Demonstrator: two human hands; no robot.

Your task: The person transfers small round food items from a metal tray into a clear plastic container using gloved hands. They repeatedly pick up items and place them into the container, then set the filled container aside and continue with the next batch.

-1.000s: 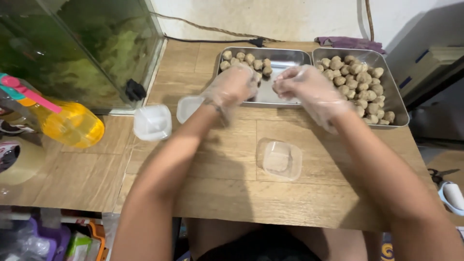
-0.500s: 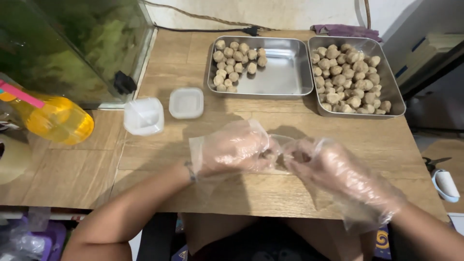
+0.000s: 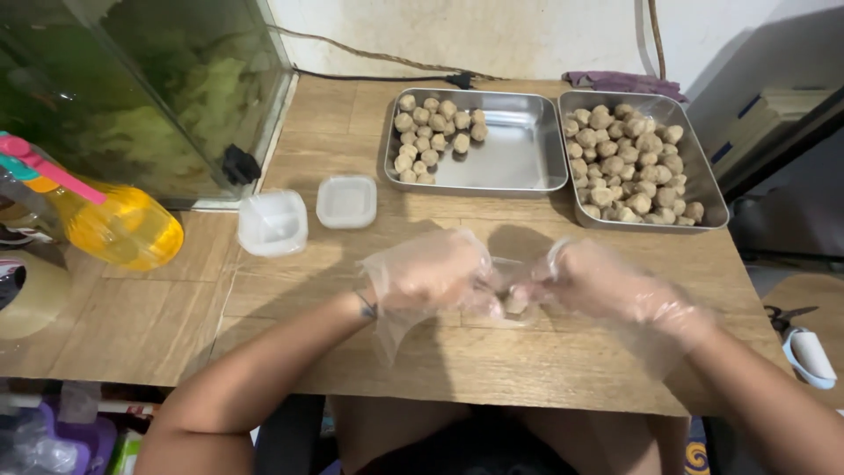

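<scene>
Clear plastic tub (image 3: 514, 299) held between both gloved hands, mid-table

Small see-thru tub sat right at the front-middle of the wooden table (image 3: 290, 352), pinched btwn the two hands. Left hand (image 3: 435, 274) had a loose clear glove on, fingers curled round the tub's left side, so closed on it, not a flat palm. Right hand (image 3: 598, 283) same deal, gloved, fingertips bunched at the tub's right edge and touching it. Looked like 1 brownish ball inside or at the fingertips but tbh too blurry w/ the glove plastic over it, can't say for sure.

Other stuff on the table:
- left steel tray (image 3: 519, 145) at the back, mostly bare, w/ a small cluster of tan balls (image 3: 435, 132) in its near-left corner
- right steel tray (image 3: 703, 189) just beside it, touching or nearly, w/ a big pile of balls (image 3: 635, 163) covering most of the bottom
- square lid (image 3: 346, 200) lying flat, left of the trays
- 2nd empty tub (image 3: 272, 222) just beside that lid, closer to the table's left
- yellow spray bottle (image 3: 119, 227) w/ pink/teal trigger lying on its side, far left
- glass tank (image 3: 149, 88) w/ green stuff in it, back-left corner
- purple cloth (image 3: 620, 81) behind the right tray by the wall

Both trays were well apart from the hands, further back on the table.
</scene>
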